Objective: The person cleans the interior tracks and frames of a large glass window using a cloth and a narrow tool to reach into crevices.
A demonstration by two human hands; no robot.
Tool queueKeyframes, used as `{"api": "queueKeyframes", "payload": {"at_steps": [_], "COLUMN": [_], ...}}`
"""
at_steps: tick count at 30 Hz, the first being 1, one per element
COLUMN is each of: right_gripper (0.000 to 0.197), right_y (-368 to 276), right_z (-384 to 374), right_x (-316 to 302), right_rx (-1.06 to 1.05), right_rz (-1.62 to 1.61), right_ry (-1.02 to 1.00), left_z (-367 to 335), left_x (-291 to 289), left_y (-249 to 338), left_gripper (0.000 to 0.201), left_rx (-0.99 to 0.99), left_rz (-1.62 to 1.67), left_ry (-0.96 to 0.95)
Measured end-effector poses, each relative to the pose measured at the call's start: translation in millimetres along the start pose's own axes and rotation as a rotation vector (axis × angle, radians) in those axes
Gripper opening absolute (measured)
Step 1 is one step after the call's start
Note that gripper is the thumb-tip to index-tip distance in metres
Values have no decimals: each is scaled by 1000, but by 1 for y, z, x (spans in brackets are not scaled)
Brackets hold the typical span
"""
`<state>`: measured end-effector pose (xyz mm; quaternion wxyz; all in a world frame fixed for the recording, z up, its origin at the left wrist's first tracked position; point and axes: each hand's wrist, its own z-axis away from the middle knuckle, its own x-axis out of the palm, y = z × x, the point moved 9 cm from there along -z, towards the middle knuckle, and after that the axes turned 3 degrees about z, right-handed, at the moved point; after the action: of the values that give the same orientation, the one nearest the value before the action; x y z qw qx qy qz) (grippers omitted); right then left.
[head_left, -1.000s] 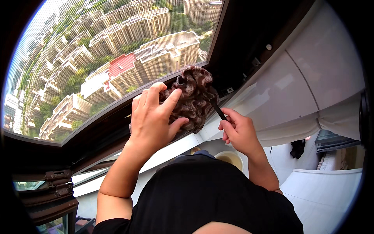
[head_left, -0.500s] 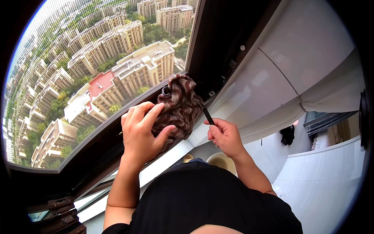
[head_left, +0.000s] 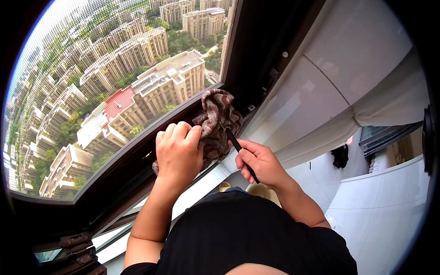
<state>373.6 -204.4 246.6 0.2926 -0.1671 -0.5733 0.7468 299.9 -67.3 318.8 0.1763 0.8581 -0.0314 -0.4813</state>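
Window (head_left: 137,68), two hands (head_left: 178,156) (head_left: 260,165), apparently one cloth (head_left: 217,112)

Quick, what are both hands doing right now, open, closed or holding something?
Left hand: curled against the brown patterned cloth; whether it grips it cannot be told.
Right hand: closed, holding a slim black tool.

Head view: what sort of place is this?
Probably a home on a high floor: the window looks down on buildings and treetops, and a pale cloth, likely a curtain, is nearby.
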Motion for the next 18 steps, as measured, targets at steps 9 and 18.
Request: {"api": "queueKeyframes", "payload": {"at_steps": [9, 18], "right_gripper": [11, 15], "right_y": [0, -37], "right_z": [-14, -16], "right_x": [-7, -51], "right_rx": [198, -75], "right_rz": [-408, -273], "right_ry": [37, 366], "left_z": [-29, -70], "left_x": [-3, 15], "left_y": [38, 57], "left_gripper": [34, 33], "left_rx": [246, 325], "left_rz": [174, 110], "left_ry": [134, 292]}}
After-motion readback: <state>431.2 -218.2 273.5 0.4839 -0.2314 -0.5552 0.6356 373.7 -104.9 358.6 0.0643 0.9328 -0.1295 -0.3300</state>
